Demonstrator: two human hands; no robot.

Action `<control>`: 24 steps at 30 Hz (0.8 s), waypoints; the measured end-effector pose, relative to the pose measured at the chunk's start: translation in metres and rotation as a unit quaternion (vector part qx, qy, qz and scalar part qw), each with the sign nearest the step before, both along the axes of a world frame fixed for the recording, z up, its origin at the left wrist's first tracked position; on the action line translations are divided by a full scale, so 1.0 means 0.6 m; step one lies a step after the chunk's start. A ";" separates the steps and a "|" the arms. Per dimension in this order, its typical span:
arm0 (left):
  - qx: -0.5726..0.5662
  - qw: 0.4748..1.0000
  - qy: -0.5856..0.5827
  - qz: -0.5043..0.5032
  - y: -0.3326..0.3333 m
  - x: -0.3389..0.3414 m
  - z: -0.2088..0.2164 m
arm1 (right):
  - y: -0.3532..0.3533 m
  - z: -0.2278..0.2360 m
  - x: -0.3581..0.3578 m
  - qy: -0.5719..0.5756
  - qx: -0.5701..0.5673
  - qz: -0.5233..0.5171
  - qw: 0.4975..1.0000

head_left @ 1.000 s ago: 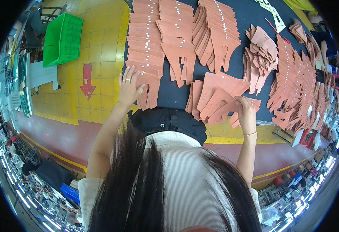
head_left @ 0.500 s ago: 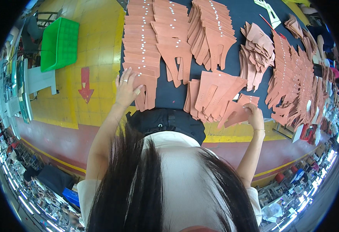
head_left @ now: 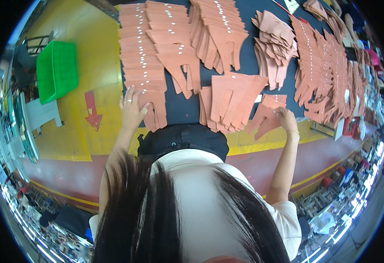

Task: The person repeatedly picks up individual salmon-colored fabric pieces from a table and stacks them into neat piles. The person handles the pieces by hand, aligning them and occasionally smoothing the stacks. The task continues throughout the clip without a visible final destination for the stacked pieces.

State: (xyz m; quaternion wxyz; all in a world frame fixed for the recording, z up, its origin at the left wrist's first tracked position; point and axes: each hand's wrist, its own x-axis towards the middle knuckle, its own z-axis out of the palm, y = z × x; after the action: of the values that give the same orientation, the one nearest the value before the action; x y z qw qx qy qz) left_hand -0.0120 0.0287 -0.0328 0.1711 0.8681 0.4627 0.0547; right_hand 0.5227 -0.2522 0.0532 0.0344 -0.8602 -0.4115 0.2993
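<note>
My left hand (head_left: 132, 111) rests with fingers apart on the left edge of the nearest piece in a long overlapping row of salmon-coloured cut leather pieces (head_left: 157, 103). These pieces have slots, and small white stickers run along the row. On the right, my right hand (head_left: 288, 121) has its thumb and fingers pinched together at the edge of a small fanned pile of similar pieces (head_left: 264, 121). What lies between the fingertips is too small to make out. Between my hands, a larger fanned stack of pieces (head_left: 233, 98) lies at the table's near edge.
More overlapping rows (head_left: 220, 33) cover the dark table (head_left: 185, 109). A loose heap (head_left: 276, 48) and further rows (head_left: 316, 65) lie to the right. A green crate (head_left: 57, 72) stands beyond the table's left side, near a red floor arrow (head_left: 92, 111).
The view has shifted, so the table's contents sit farther left in the picture. My left hand stays on the row's nearest piece. My right hand remains pinched at the small pile.
</note>
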 end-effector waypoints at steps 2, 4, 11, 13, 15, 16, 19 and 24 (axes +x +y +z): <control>0.005 1.000 0.003 -0.009 0.002 -0.004 0.003 | 0.000 -0.010 0.008 -0.022 -0.004 0.011 1.000; 0.003 1.000 0.003 -0.018 0.004 -0.002 0.004 | -0.003 -0.023 0.012 -0.041 0.005 0.014 0.999; -0.010 1.000 -0.014 -0.022 0.006 0.002 0.010 | -0.002 -0.035 0.022 -0.086 -0.046 -0.008 0.995; -0.012 1.000 -0.012 -0.020 0.008 0.004 0.007 | 0.002 -0.035 0.026 -0.096 -0.034 0.003 0.995; -0.017 1.000 0.004 -0.010 0.009 0.002 0.005 | 0.010 -0.038 0.030 -0.113 -0.061 -0.023 0.992; -0.010 1.000 0.000 -0.017 0.009 0.001 0.006 | 0.015 -0.042 0.030 -0.119 -0.067 -0.032 0.990; 0.003 1.000 0.008 -0.021 0.008 0.000 0.006 | 0.023 -0.038 0.013 -0.293 -0.029 0.015 0.956; -0.002 1.000 0.009 -0.018 0.006 0.004 0.008 | 0.085 -0.003 -0.036 -0.235 0.149 0.023 0.960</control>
State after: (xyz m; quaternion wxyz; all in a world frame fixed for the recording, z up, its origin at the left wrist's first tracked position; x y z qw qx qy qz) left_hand -0.0094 0.0321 -0.0283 0.1696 0.8765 0.4486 0.0429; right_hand 0.5008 -0.2014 0.0515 0.0576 -0.8817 -0.4677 0.0245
